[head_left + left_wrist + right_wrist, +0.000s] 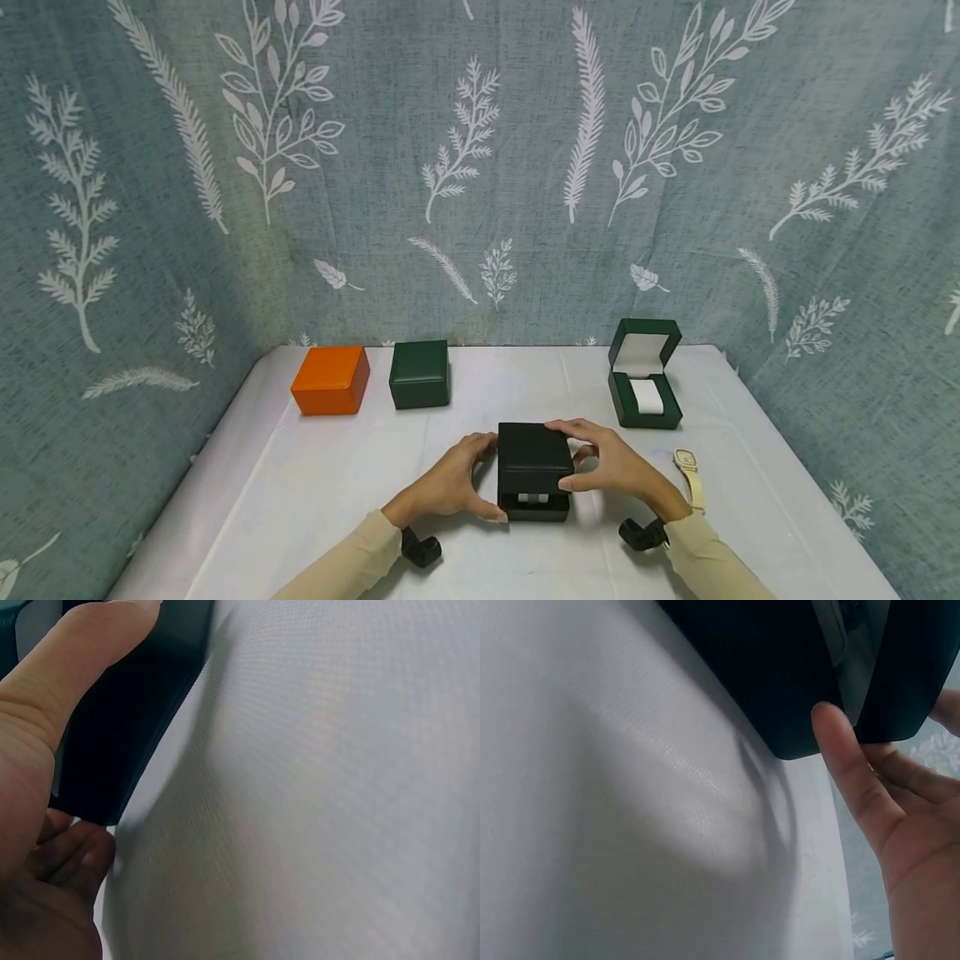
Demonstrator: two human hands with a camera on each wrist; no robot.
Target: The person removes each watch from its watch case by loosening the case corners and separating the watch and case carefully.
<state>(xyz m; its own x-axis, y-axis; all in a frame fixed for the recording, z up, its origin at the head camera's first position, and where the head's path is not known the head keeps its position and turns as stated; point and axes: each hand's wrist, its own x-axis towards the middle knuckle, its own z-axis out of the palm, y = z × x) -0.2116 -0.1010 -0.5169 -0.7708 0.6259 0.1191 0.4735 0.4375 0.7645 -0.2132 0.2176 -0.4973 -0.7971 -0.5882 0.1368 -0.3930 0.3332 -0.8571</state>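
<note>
From the head camera, a black box (533, 469) sits on the white table (315, 492) near the middle of its front edge, its lid raised a crack so that a pale strip of lining shows along the front. The left hand (453, 486) cups the box's left side with the thumb at the lower front corner, which seems to steady the base, while the right hand (611, 467) wraps the right side with fingers over the lid's top edge and the thumb at its front, a grip suited to tilting the lid on its hinge. Along the back edge stand an orange box (331, 380) toward the left corner, a closed green box (419, 374) just beside it, and an open green box (645, 375) toward the right, its lid upright over a white cushion. A cream-strapped watch (688, 475) lies flat near the right edge, just beyond the right wrist. In the left wrist view, the left hand (45, 825) presses its thumb along the dark wall of the box (120, 742), with the other fingers curled under its lower corner against the cloth. In the right wrist view, the right hand (900, 825) holds the box (780, 667); its thumb tip touches the seam between lid and base, and the fingers curve behind.
</note>
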